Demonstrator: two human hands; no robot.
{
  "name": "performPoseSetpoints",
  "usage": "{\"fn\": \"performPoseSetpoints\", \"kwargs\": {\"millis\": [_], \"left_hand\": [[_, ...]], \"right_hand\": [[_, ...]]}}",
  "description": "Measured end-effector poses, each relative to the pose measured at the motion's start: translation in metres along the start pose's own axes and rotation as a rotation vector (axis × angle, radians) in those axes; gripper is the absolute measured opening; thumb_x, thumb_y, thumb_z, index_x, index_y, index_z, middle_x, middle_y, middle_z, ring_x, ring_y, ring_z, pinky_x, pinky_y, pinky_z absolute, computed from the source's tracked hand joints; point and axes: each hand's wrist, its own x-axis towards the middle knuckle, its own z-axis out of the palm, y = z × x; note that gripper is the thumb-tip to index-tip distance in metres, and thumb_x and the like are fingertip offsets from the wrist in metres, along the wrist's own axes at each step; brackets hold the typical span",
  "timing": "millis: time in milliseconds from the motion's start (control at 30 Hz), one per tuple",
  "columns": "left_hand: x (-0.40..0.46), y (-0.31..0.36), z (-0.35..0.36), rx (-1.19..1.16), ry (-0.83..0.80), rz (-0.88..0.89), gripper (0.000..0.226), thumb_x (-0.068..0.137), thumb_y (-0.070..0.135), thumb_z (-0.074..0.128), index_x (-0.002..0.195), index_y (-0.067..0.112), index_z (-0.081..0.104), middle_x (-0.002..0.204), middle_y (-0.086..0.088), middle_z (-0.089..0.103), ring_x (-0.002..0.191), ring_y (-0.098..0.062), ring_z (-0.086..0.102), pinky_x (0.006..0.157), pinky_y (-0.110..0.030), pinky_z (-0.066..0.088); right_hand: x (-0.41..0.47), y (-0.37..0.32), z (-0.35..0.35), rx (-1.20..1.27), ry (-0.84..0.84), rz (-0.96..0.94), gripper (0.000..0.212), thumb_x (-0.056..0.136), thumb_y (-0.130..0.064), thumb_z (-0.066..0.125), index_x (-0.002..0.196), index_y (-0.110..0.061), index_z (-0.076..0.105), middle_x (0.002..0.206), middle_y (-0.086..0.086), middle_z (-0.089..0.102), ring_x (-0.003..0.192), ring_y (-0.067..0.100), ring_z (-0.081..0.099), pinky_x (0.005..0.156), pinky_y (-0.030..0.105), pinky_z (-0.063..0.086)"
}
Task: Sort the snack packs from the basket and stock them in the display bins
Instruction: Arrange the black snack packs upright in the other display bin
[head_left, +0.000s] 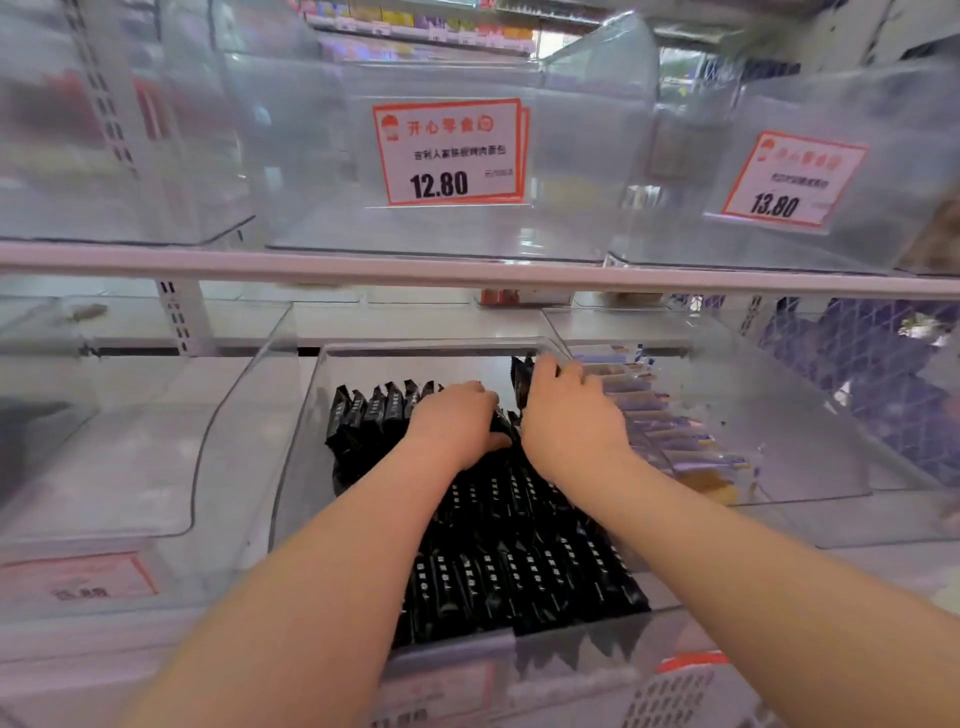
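1. Middle bin (311, 415): clear plastic, on the lower shelf, holding black packs (519, 571) stood on edge in rows from the front wall towards the back.
2. Left hand (452, 421): palm down on the packs in the rear half of the bin, fingers bent over their tops, thumb pointing right. Whether it clamps any one pack cannot be told.
3. Right hand (566, 410): just beside the left hand, nearly touching it, at the bin's right wall. Its fingers curl round a few upright black packs at the rear right corner.
4. Back row: to the left of the left hand, a short row of packs stands upright and untouched; the rows near the front wall lie under both forearms.
5. Right bin (779, 415): touching the middle bin's right side, holding blue packs (670, 431) in a row along its left wall.
6. Upper shelf (467, 275): clear bins bearing price cards, "12.80" (449, 153) above the hands and "13.80" (792, 179) to the right.
7. White basket (670, 696): its rim shows at the lower edge, in front of the bins.
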Motion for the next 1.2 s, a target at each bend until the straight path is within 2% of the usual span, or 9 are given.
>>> {"fn": "performPoseSetpoints", "kwargs": {"millis": [133, 333, 467, 533, 633, 767, 900, 1033, 1200], "left_hand": [[0.001, -0.006, -0.004, -0.041, -0.009, -0.035, 0.034, 0.089, 0.032, 0.054, 0.118, 0.014, 0.056, 0.121, -0.005, 0.055, 0.112, -0.026, 0.053, 0.086, -0.04, 0.048], [-0.008, -0.024, 0.0, -0.194, -0.02, 0.047, 0.047, 0.092, 0.031, 0.052, 0.136, 0.018, 0.045, 0.14, -0.002, 0.047, 0.128, -0.021, 0.042, 0.105, -0.038, 0.035], [-0.007, -0.018, 0.0, -0.195, 0.02, 0.026, 0.044, 0.087, 0.035, 0.056, 0.127, 0.018, 0.052, 0.129, -0.003, 0.055, 0.118, -0.022, 0.05, 0.096, -0.039, 0.043], [-0.008, -0.014, -0.002, -0.224, 0.042, 0.022, 0.049, 0.083, 0.04, 0.058, 0.127, 0.02, 0.051, 0.126, -0.002, 0.056, 0.113, -0.022, 0.053, 0.092, -0.037, 0.045], [-0.008, -0.008, -0.002, -0.277, 0.126, 0.071, 0.054, 0.081, 0.046, 0.061, 0.128, 0.021, 0.048, 0.126, 0.001, 0.054, 0.113, -0.019, 0.053, 0.09, -0.033, 0.043], [-0.006, 0.001, 0.004, -0.154, 0.162, 0.117, 0.053, 0.084, 0.054, 0.054, 0.124, 0.019, 0.051, 0.122, 0.002, 0.054, 0.111, -0.02, 0.053, 0.088, -0.034, 0.045], [-0.002, 0.003, 0.012, -0.089, 0.14, 0.091, 0.049, 0.089, 0.05, 0.049, 0.121, 0.013, 0.053, 0.122, -0.001, 0.053, 0.112, -0.021, 0.05, 0.091, -0.034, 0.041], [0.002, 0.006, 0.012, -0.14, 0.16, 0.01, 0.041, 0.093, 0.043, 0.047, 0.123, 0.016, 0.054, 0.124, -0.001, 0.052, 0.113, -0.022, 0.05, 0.087, -0.033, 0.041], [0.005, 0.005, 0.004, -0.114, 0.099, -0.01, 0.035, 0.092, 0.034, 0.051, 0.124, 0.019, 0.055, 0.126, -0.003, 0.052, 0.117, -0.025, 0.047, 0.091, -0.038, 0.043]], "right_hand": [[0.015, -0.007, 0.014, -0.063, -0.019, -0.003, 0.047, 0.091, -0.011, 0.043, 0.133, 0.001, 0.027, 0.133, 0.024, 0.039, 0.12, 0.035, 0.042, 0.088, 0.036, 0.042], [0.031, -0.012, 0.043, -0.077, -0.137, -0.041, 0.041, 0.093, -0.011, 0.04, 0.131, 0.004, 0.034, 0.131, 0.022, 0.041, 0.121, 0.033, 0.04, 0.089, 0.035, 0.043], [0.046, -0.014, 0.034, -0.065, -0.424, -0.021, 0.064, 0.089, -0.037, 0.047, 0.138, 0.002, 0.031, 0.138, 0.022, 0.03, 0.129, 0.034, 0.029, 0.102, 0.038, 0.035], [0.051, -0.011, 0.02, -0.177, -0.511, -0.134, 0.058, 0.088, -0.032, 0.047, 0.136, -0.001, 0.034, 0.136, 0.021, 0.035, 0.127, 0.033, 0.032, 0.102, 0.038, 0.036], [0.052, 0.0, -0.002, -0.25, -0.485, -0.33, 0.051, 0.086, -0.021, 0.058, 0.131, -0.006, 0.039, 0.124, 0.014, 0.049, 0.115, 0.029, 0.047, 0.095, 0.036, 0.042], [0.051, 0.008, -0.016, -0.411, -0.472, -0.449, 0.025, 0.09, -0.011, 0.054, 0.114, -0.005, 0.057, 0.087, 0.006, 0.057, 0.073, 0.018, 0.054, 0.079, 0.034, 0.047], [0.048, 0.013, -0.01, -0.398, -0.375, -0.46, 0.025, 0.09, -0.005, 0.051, 0.115, -0.003, 0.055, 0.11, 0.012, 0.058, 0.1, 0.027, 0.059, 0.078, 0.037, 0.047], [0.046, 0.016, -0.001, -0.365, -0.343, -0.465, 0.025, 0.09, -0.005, 0.051, 0.114, -0.006, 0.056, 0.111, 0.01, 0.057, 0.099, 0.029, 0.061, 0.067, 0.034, 0.045], [0.049, 0.013, -0.002, -0.316, -0.343, -0.451, 0.028, 0.09, 0.001, 0.047, 0.117, -0.003, 0.055, 0.116, 0.014, 0.056, 0.106, 0.031, 0.058, 0.08, 0.037, 0.05]]}}
